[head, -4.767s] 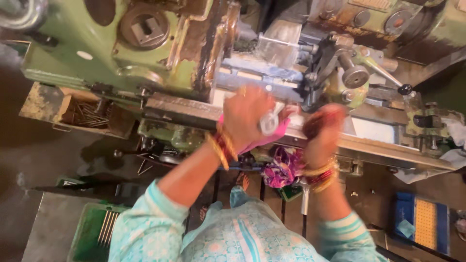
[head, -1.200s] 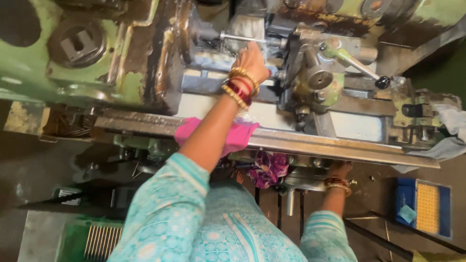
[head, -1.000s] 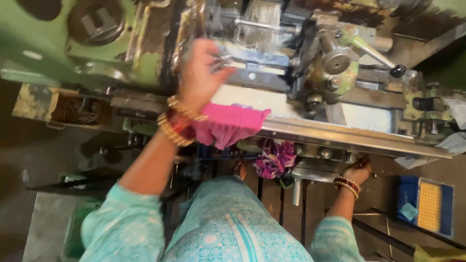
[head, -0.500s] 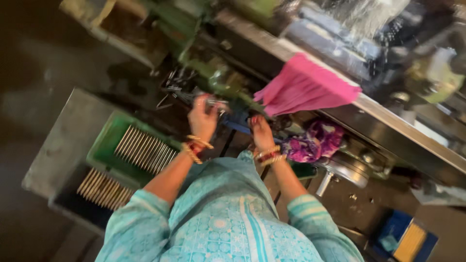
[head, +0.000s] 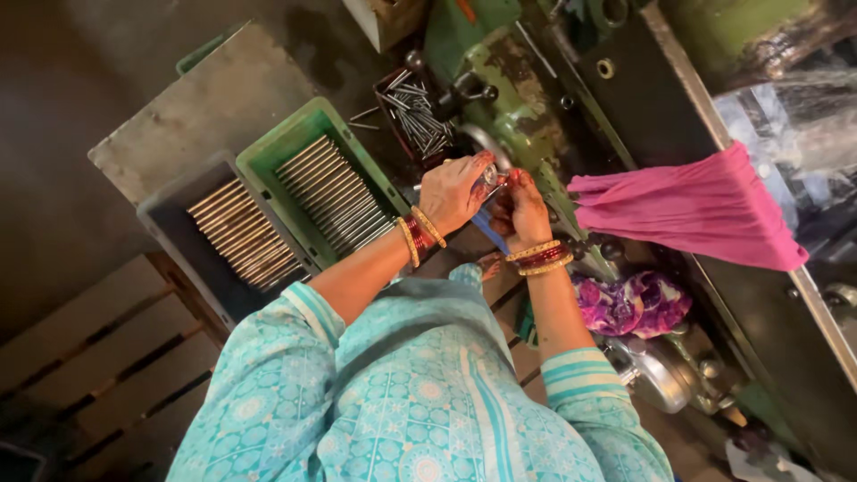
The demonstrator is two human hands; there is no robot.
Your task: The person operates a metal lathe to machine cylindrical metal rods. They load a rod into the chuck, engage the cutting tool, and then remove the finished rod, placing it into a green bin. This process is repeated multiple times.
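Green crate [head: 284, 147] of metal rods [head: 332, 195], grey crate [head: 170, 214] (alongside), pink cloth [head: 696, 207].

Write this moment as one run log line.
left hand: touching small metal part | right hand: meets left | nearest: green plastic crate of metal rods

Green crate [head: 268, 152], holding silvery metal rods [head: 332, 195]. Just left of green crate, a grey crate [head: 174, 239] with brass-toned rods [head: 243, 234]. Right of green crate: green, paint-worn machine [head: 509, 98]; bright pink cloth [head: 692, 207]; purple-and-white flowered cloth [head: 632, 303]. Below green crate: turquoise tunic [head: 420, 402] with white floral print and striped cuffs. Left hand [head: 457, 189] and right hand [head: 522, 210] both wear red and gold bangles. Blue strip [head: 489, 232] between the hands.
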